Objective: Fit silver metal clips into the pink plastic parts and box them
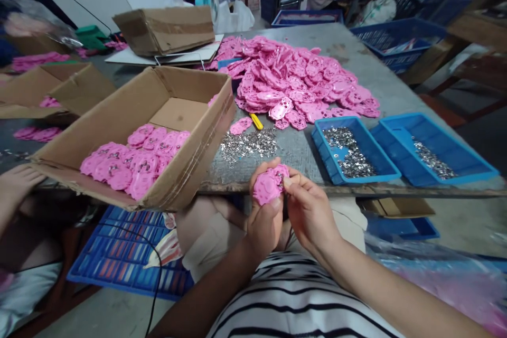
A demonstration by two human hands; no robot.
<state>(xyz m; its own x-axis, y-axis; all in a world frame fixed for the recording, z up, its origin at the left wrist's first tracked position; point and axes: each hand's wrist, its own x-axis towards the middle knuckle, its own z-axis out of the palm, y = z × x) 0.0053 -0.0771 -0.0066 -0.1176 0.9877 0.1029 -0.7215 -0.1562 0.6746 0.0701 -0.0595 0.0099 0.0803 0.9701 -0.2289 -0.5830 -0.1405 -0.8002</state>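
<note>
A pink plastic part (pixel 266 188) with scalloped edges lies in my left hand (pixel 264 224), whose fingers and thumb wrap round it. From the right, my right hand (pixel 307 200) pinches at the upper right of the same part, where a small shiny metal piece (pixel 281 179) shows. What exactly sits between those fingertips is too small to make out. Just beyond my hands, many loose metal pieces (pixel 249 145) are spread on the table. A similar pink part (pixel 241 126) and a yellow-handled tool (pixel 256 121) lie behind them.
A large heap of pink parts (pixel 293 76) covers the table's middle. Left stands an open cardboard box (pixel 198 153) holding pink parts with metal pieces. Two blue trays (pixel 358 178) (pixel 455 140) of metal pieces stand right. Another person's hand (pixel 19 182) is at far left.
</note>
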